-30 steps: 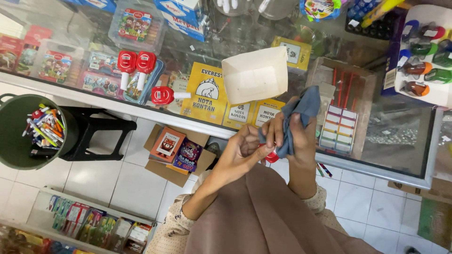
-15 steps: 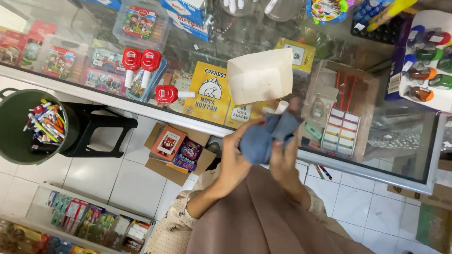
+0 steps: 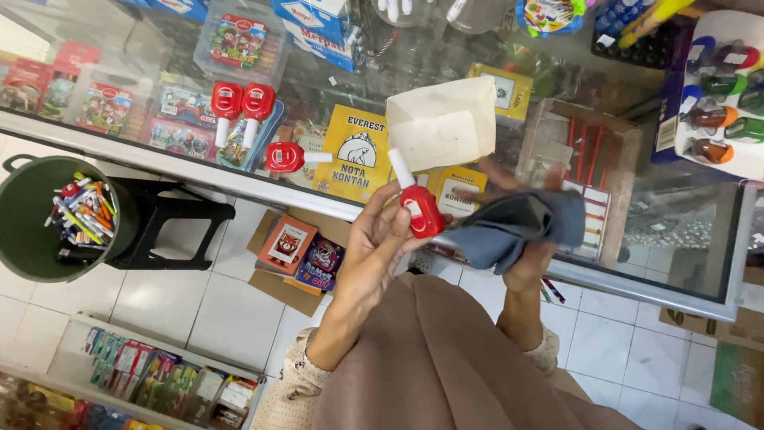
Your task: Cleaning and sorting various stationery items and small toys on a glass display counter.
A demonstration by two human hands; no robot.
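My left hand holds a small red bottle with a white cap, tilted with the cap up and to the left. My right hand grips a bunched blue-grey cloth just to the right of the bottle; cloth and bottle look close or touching. Both hands hover over the front edge of a glass counter. On the glass lie three more red bottles with white caps: two side by side and one on its side. An open white cardboard box stands on the counter just behind my hands.
A dark green bucket with several pens stands on the white tiled floor at left, beside a black stool. A cardboard box with small packets lies under the counter. A low shelf of goods runs along the bottom left. A white rack of coloured bottles stands at right.
The hands were rubbing the cloth around the bottle, which was covered. Now my left hand has drawn the red bottle out to the left into plain view, and the cloth has moved right.
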